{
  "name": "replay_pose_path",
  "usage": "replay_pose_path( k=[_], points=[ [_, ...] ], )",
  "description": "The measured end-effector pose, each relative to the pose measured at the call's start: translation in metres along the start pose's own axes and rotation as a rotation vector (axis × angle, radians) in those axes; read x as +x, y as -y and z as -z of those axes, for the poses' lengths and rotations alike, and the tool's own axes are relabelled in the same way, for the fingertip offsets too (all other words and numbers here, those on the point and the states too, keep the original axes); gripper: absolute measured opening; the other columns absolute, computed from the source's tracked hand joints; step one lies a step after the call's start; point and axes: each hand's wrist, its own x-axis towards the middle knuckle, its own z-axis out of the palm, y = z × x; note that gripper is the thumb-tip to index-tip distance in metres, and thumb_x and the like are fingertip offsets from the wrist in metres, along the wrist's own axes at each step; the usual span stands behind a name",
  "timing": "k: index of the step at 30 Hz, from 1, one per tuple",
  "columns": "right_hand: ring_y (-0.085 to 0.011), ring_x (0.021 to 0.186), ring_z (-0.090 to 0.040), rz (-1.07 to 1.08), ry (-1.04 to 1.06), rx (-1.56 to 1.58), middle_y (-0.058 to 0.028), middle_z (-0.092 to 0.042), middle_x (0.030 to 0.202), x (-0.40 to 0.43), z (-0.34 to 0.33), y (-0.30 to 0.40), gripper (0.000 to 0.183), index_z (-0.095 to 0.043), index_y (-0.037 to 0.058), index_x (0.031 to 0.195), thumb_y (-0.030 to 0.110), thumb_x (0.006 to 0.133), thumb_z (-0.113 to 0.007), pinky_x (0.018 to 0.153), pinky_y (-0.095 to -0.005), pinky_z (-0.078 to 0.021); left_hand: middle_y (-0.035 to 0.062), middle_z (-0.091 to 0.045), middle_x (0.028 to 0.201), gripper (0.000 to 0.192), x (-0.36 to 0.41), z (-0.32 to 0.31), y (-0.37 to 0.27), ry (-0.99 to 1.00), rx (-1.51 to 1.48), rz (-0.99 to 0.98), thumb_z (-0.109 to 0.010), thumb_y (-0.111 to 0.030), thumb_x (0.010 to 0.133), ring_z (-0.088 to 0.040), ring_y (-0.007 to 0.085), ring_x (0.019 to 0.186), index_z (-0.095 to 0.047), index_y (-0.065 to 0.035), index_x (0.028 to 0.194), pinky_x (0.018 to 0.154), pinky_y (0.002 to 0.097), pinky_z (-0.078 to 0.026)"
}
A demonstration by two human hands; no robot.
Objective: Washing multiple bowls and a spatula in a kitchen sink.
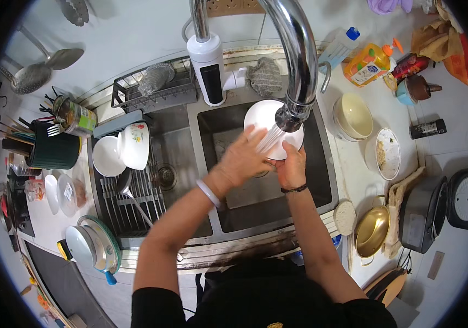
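Observation:
My right hand (293,167) grips the near edge of a white round dish (260,115), its thumb on the upper face. The dish is tilted over the right basin (316,180) of a steel double sink. Blurred by motion, my left hand (240,158) lies over the dish's left side with its fingers apart; contact with the surface is hard to make out. Water runs from the chrome faucet (297,98) onto the dish, between my hands. The faucet's head covers part of the dish's right side.
In the left basin, a drying rack (111,205) holds white bowls (135,145) and a ladle (125,182). Cream bowls (352,117), a food-stained bowl (383,153) and a gold pan (373,231) stand at right. A wire caddy (164,98) sits behind the sink.

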Motion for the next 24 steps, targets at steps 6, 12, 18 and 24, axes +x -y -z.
replay_pose_path(
  k=[6, 12, 18, 24],
  points=[
    [-0.039, 0.103, -0.055, -0.27, 0.113, 0.182, -0.0207, -0.052, 0.115, 0.024, 0.035, -0.011, 0.049, -0.039, -0.0034, 0.124, -0.006, 0.075, -0.044, 0.085, -0.0549, -0.0487, 0.0115, -0.038, 0.135, 0.055, 0.001, 0.032, 0.0, -0.296, -0.142, 0.591, -0.066, -0.017, 0.077, -0.031, 0.0263, 0.128, -0.044, -0.0053, 0.126, 0.104, 0.0514, -0.021],
    [-0.0253, 0.062, -0.063, -0.383, -0.006, -0.201, -0.0169, -0.062, 0.085, 0.018, 0.026, -0.037, 0.027, -0.056, -0.0071, 0.099, 0.003, 0.074, -0.06, 0.047, -0.0352, -0.0564, 0.015, -0.045, 0.125, 0.069, -0.016, -0.018, -0.021, -0.557, -1.536, 0.869, -0.051, 0.006, 0.069, -0.043, 0.0227, 0.116, -0.031, -0.0015, 0.134, 0.099, 0.0279, -0.032],
    [-0.0208, 0.058, -0.064, 0.218, -0.064, -0.813, -0.0106, -0.065, 0.073, 0.042, 0.033, -0.008, 0.028, -0.058, -0.0086, 0.093, 0.006, 0.07, -0.065, 0.05, -0.033, -0.0509, 0.0243, -0.055, 0.11, 0.065, 0.0, 0.046, -0.012, -0.067, -0.545, 0.635, -0.049, 0.009, 0.067, -0.058, 0.0444, 0.083, -0.035, -0.0037, 0.129, 0.077, 0.0432, -0.047],
    [-0.0343, 0.062, -0.061, 0.785, 0.431, -2.001, -0.019, -0.06, 0.069, 0.013, -0.002, 0.028, 0.049, -0.045, 0.0043, 0.115, 0.0, 0.068, -0.056, 0.056, -0.0425, -0.0485, 0.0164, -0.055, 0.083, 0.031, 0.013, 0.038, -0.006, 0.019, 0.084, 0.163, -0.054, 0.0, 0.069, -0.057, 0.0353, 0.072, -0.05, -0.0038, 0.1, 0.066, 0.0409, -0.047]
  ],
)
